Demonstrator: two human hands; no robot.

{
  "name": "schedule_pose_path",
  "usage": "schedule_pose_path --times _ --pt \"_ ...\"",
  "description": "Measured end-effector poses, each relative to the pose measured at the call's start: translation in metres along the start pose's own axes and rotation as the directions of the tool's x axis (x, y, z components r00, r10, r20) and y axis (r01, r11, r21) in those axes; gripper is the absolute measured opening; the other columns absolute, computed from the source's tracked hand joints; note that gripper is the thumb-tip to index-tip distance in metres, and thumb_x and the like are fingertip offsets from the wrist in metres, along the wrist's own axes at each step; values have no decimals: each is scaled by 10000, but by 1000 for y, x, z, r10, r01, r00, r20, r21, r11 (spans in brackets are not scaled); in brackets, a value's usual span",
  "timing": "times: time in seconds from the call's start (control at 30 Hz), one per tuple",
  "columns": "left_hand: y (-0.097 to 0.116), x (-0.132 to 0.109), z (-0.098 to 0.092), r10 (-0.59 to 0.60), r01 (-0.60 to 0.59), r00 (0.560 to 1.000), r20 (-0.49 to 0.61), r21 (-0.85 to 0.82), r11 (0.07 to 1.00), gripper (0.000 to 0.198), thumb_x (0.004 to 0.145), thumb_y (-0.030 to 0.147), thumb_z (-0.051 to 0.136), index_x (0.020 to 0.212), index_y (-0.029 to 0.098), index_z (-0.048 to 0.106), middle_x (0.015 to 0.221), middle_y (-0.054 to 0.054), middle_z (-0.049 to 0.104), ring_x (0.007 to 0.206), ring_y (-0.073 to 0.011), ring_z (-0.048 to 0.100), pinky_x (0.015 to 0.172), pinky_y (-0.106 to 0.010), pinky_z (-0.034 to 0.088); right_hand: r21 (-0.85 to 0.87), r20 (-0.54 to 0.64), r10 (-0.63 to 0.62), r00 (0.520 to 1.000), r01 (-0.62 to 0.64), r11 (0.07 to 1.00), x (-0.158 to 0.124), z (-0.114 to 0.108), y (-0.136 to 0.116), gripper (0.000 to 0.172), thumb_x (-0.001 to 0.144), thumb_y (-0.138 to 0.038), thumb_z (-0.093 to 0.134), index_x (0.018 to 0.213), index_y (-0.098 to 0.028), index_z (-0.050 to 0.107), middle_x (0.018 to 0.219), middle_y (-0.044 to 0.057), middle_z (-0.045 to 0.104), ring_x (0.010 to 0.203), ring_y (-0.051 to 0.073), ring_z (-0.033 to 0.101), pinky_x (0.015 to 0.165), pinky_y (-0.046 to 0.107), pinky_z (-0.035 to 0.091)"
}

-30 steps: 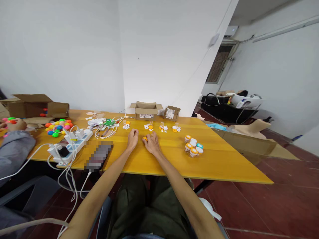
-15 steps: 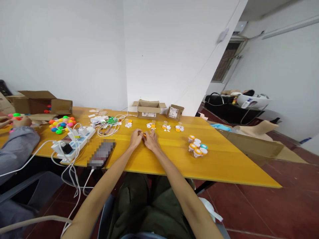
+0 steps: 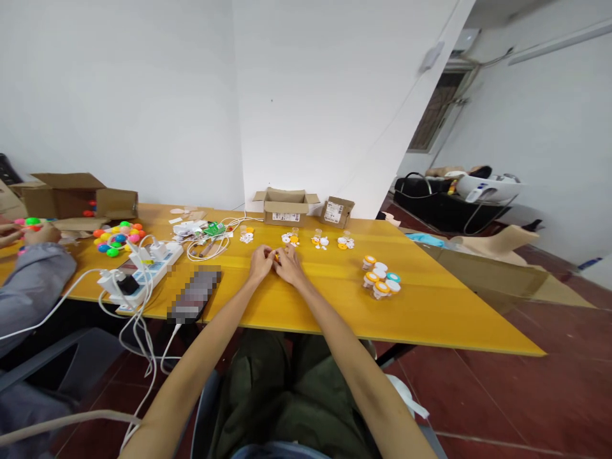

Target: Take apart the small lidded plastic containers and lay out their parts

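Observation:
My left hand (image 3: 261, 263) and my right hand (image 3: 289, 264) meet above the middle of the table, fingers bent and closed together. Between their fingertips shows a small orange piece (image 3: 277, 256), mostly hidden, so its kind is unclear. Just beyond the hands lie little groups of white and orange discs (image 3: 290, 239), each beside a small clear cup (image 3: 318, 233). To the right of my right hand stands a cluster of small clear jars with orange, white and teal lids (image 3: 381, 280).
An open cardboard box (image 3: 285, 213) and a smaller carton (image 3: 336, 211) stand by the wall. On the left are a phone (image 3: 196, 294), a power strip (image 3: 153, 271), cables, a green circuit board (image 3: 215, 229) and colourful balls (image 3: 119, 239). A co-worker's grey sleeve (image 3: 41, 274) reaches in at far left.
The view has shifted slightly. My hands stay together, with fingers a little rearranged, and more of the orange piece shows between them.

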State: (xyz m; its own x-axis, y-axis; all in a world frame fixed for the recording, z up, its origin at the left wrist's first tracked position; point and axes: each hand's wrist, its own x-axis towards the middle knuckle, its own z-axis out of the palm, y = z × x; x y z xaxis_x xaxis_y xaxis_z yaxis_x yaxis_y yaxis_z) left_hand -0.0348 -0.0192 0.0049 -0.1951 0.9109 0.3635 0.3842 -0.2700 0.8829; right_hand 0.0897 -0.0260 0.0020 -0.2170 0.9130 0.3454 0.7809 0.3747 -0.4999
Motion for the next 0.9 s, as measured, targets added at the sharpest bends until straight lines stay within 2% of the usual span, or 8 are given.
schedule_pose_path --times 0.17,0.4,0.67,0.9 --pt "-3 1 1 2 -2 999 -47 -6 1000 39 782 178 665 778 206 638 844 -40 702 926 -218 676 952 -399 511 -50 17 -30 999 31 998 3 2 -4 233 933 -308 549 1159 -268 593 1403 123 460 1239 285 509 1046 472 426" --pt "-11 2 2 -27 20 985 -171 -40 999 148 779 155 663 909 216 626 1062 -66 685 1129 -233 617 1069 -410 441 -100 54 22 998 -17 995 14 2 -16 225 980 -322 445 1142 -248 583 1418 139 465 1203 276 529 1001 461 458" --pt "-12 0 0 -111 82 963 -244 -126 989 237 790 165 672 1003 232 594 1165 -70 661 1176 -234 603 1079 -392 439 -46 57 32 998 -29 999 36 14 -19 210 968 -342 469 1130 -236 551 1427 140 461 1261 269 506 991 429 476" --pt "-7 -7 3 -136 102 963 -234 -151 983 198 803 156 658 975 234 601 1100 -59 680 1122 -227 629 1056 -386 462 -29 45 43 998 -42 999 61 19 -22 228 964 -317 464 1148 -204 539 1415 176 473 1269 274 510 1070 453 421"
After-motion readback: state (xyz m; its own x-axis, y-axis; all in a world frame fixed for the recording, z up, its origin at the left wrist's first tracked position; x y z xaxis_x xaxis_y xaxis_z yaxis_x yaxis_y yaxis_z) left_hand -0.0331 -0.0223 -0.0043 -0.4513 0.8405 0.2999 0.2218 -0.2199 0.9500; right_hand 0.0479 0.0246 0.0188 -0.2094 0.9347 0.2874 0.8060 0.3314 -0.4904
